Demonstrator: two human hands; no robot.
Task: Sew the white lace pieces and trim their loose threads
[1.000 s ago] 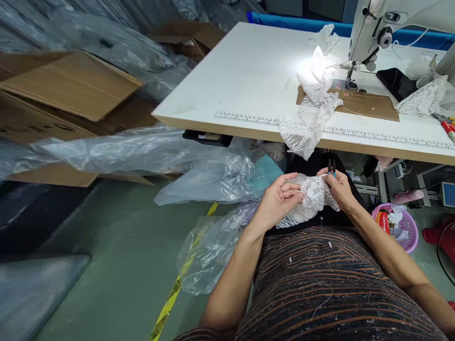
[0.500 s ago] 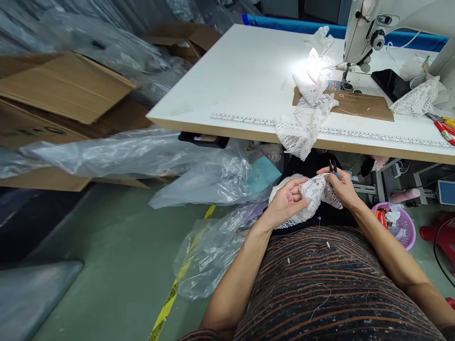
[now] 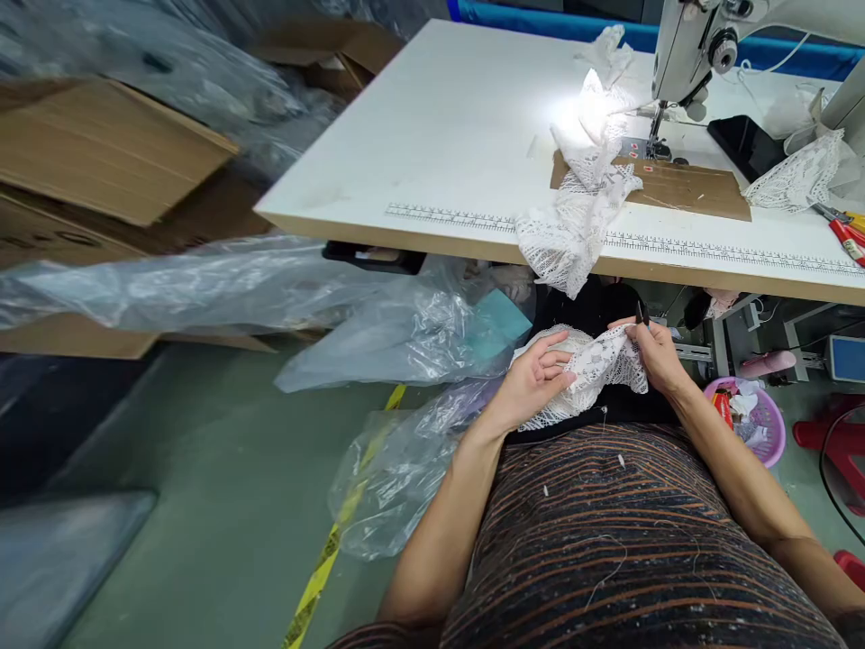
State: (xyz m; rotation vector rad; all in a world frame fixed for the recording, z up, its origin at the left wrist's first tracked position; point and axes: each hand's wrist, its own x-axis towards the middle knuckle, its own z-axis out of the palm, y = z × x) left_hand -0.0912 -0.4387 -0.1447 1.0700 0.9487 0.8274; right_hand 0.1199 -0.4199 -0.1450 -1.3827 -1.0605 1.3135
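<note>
A piece of white lace [image 3: 598, 370] lies gathered over my lap. My left hand [image 3: 533, 379] rests against its left part, thumb and fingers apart. At its upper right edge, my right hand [image 3: 655, 351] pinches the lace and also holds small thread snips [image 3: 641, 313], whose dark blades point up; their handles are mostly hidden in the palm. Above my hands, another strip of white lace [image 3: 574, 216] trails from beside the sewing machine's needle area over the table's front edge.
The white sewing table [image 3: 432, 144] has a printed ruler and bears a sewing machine [image 3: 682, 54], cardboard [image 3: 696, 191], a black phone [image 3: 747, 144] and red-handled pliers [image 3: 848, 239]. Plastic sheeting [image 3: 378, 333] and cardboard boxes [image 3: 101, 144] crowd the left. A pink basket [image 3: 777, 428] stands right.
My left fingers have loosened and shifted slightly left on the lace. The snips have turned in my right hand, so their blue handles no longer show. The view has shifted a little.
</note>
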